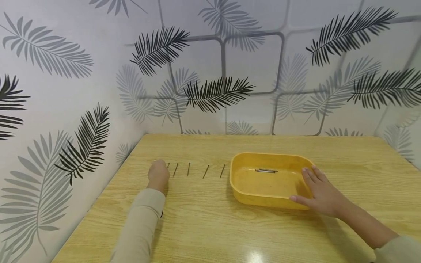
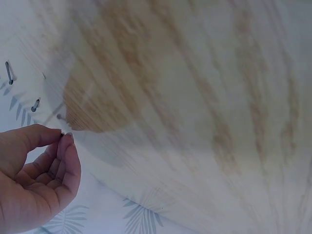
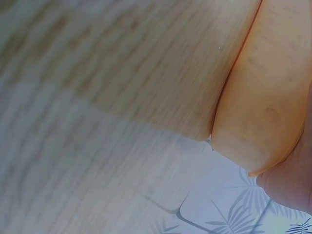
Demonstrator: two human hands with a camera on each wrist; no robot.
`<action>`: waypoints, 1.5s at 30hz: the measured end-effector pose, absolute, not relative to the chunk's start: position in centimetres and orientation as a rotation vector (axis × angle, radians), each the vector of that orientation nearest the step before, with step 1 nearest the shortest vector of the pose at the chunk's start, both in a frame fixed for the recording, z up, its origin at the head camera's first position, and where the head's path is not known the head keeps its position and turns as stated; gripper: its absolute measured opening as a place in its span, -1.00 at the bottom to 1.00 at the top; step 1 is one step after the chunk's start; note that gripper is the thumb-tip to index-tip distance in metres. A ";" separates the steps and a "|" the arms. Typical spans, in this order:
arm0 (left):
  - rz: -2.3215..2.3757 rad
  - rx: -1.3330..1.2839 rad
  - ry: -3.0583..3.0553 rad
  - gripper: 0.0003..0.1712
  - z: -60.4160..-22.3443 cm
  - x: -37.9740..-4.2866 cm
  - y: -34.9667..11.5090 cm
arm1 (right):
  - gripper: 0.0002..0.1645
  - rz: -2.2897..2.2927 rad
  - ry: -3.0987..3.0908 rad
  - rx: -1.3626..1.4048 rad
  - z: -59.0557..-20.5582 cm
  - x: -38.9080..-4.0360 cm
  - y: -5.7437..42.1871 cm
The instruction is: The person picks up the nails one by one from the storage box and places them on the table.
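Several dark nails (image 1: 189,169) lie in a spaced row on the wooden table. At the row's left end is my left hand (image 1: 158,175), partly covering the leftmost visible nail (image 1: 168,165). In the left wrist view, the thumb and forefinger of that left hand (image 2: 44,173) pinch a small dark nail (image 2: 62,134), mostly hidden by the fingertips. Right of the row stands a yellow plastic tray (image 1: 263,200) with a few nails (image 1: 266,170) inside. My right hand (image 1: 320,193) rests on the tray's right end, its fingers fairly straight over the rim and the thumb at the near corner.
The light wood-grain table (image 1: 204,226) meets a wall (image 1: 253,65) with a feather pattern at the back and left. Bare tabletop stretches in front of the nail row and tray.
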State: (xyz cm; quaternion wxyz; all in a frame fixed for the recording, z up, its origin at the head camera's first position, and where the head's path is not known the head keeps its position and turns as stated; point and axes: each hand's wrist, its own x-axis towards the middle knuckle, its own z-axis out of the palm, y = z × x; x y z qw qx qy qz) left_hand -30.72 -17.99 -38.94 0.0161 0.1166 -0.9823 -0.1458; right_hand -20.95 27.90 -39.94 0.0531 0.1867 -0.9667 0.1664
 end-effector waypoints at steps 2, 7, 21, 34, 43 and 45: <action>-0.447 0.367 -3.063 -0.76 -39.1 -30.8 -18.0 | 0.15 0.507 -2.939 0.568 -39.9 -20.9 27.9; -0.430 0.344 -3.072 -0.75 -39.5 -31.1 -18.2 | 0.15 0.510 -2.940 0.567 -40.0 -20.8 27.8; -0.390 0.311 -3.055 -0.78 -40.3 -31.9 -18.8 | 0.14 0.490 -2.927 0.578 -40.2 -21.0 27.8; -0.432 0.318 -3.046 -0.76 -40.2 -31.7 -18.6 | 0.14 0.472 -2.933 0.588 -39.7 -21.1 27.9; -0.404 0.306 -3.045 -0.77 -40.3 -32.0 -18.7 | 0.14 0.480 -2.939 0.574 -39.8 -20.9 27.9; -0.405 0.310 -3.048 -0.77 -40.3 -32.0 -18.7 | 0.14 0.485 -2.938 0.572 -39.8 -20.9 27.9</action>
